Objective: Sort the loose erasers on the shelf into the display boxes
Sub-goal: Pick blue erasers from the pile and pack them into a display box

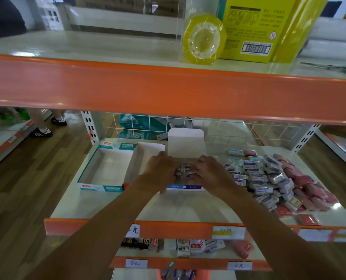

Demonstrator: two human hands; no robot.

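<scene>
- You had both hands over the blue-trimmed display box point(184, 187), which sat on the shelf point(107, 207) with its white lid flap point(185, 142) standing up behind.
- The grip of your left hand point(160, 166) was curled down onto a few blue-and-white erasers point(185, 169) inside that box. The grip of your right hand point(208, 168) pinched the same cluster from the other side.
- The step in hand looked like seating and squaring a row of these erasers in the box, not fetching new ones.
- The loose pile point(269, 178) lay just to the right of the box, blue-and-white packs nearest you. The pink erasers point(309, 188) were heaped along its far right edge.
- Most of the job seemed to remain: the teal display box point(105, 168) at the left was empty. The plain white box point(145, 152) between it and your hands showed nothing in the part you could see.
- Next you would likely need to release the row without tipping it, then reach right for more blue-and-white packs only.
- Slippery wrappers could slide and topple the row, so you would want to steady it with one hand.
</scene>
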